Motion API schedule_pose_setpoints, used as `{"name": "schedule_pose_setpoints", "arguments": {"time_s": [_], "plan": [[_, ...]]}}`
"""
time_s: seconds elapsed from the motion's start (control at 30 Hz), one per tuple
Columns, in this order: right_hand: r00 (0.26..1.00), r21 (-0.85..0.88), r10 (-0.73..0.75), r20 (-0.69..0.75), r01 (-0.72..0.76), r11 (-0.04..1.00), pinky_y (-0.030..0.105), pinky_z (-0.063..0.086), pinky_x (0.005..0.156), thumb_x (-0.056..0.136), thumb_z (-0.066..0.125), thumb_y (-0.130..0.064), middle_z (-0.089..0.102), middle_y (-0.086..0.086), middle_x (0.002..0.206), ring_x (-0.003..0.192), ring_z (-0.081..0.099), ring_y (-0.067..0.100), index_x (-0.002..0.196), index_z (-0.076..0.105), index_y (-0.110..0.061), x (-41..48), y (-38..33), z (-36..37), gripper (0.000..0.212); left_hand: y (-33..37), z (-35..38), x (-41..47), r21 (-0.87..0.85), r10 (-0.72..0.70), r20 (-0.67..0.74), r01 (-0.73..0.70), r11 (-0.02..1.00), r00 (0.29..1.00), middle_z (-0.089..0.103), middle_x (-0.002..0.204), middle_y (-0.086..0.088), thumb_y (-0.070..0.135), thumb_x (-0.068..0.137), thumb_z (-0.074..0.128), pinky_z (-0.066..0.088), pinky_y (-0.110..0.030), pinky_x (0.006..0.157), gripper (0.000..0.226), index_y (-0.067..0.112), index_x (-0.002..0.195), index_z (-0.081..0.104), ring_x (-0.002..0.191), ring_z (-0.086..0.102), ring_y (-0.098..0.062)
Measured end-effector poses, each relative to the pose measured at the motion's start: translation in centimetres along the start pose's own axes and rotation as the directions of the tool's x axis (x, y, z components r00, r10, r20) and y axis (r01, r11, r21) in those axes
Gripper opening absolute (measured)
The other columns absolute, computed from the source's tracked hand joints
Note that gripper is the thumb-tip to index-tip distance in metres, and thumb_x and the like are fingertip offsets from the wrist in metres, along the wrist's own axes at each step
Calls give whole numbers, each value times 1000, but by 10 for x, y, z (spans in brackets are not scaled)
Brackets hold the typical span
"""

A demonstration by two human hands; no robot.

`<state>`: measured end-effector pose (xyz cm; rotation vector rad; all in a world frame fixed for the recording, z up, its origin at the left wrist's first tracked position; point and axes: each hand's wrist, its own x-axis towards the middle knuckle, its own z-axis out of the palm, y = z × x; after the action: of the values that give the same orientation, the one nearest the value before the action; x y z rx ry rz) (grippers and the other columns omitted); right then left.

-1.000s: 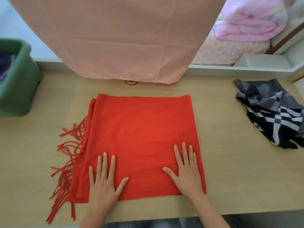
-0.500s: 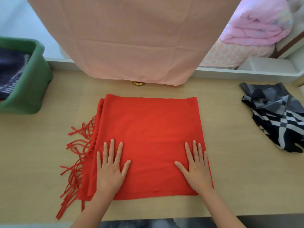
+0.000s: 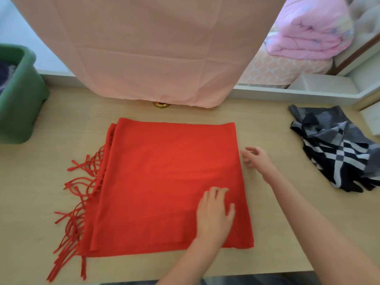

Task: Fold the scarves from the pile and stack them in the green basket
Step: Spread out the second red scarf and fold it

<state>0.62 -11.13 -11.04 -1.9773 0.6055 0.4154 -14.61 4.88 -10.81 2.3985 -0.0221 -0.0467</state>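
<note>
Both hands are being shifted right: left hand [image 3: 214, 214], fingers [image 3: 216, 192] open, being pressed on red scarf [image 3: 164, 182] as anchor; right hand [image 3: 257, 159], relaxed and empty, likely being lined up for folding.

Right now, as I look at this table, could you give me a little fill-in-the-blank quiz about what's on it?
1. The folded scarf in the middle of the table is ____.
2. Its fringe lies on its ____ side.
3. The basket at the table's left end is ____.
4. The checked scarf lies to the ____ of the right hand.

Missing words: red; left; green; right.
</note>
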Motion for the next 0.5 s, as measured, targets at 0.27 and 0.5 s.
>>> {"name": "schedule_pose_setpoints", "arguments": {"time_s": [0.27, 0.5], "plan": [[998, -39, -16, 62, 18, 999, 22, 44, 55, 85, 69, -36, 61, 2, 87, 67, 55, 12, 113, 58, -7, 43, -32, 9, 42, 53, 61, 19, 102, -328, 125, 317, 943, 936, 54, 100, 3, 59, 22, 84, 47, -31, 72, 94, 24, 105, 55, 84, 52, -16], [986, -134, -139, -88, 127, 983, 35, 51, 79, 80, 72, -20, 67, 4, 91, 83, 62, 18, 94, 67, -12, 54, -35, 36, 17, 29, 58, 7, 90, -250, 17, 248, 965, 968, 59, 83, 10, 34, 46, 87, 49, -26, 59, 59, 26, 99, 59, 71, 59, -14]]}}
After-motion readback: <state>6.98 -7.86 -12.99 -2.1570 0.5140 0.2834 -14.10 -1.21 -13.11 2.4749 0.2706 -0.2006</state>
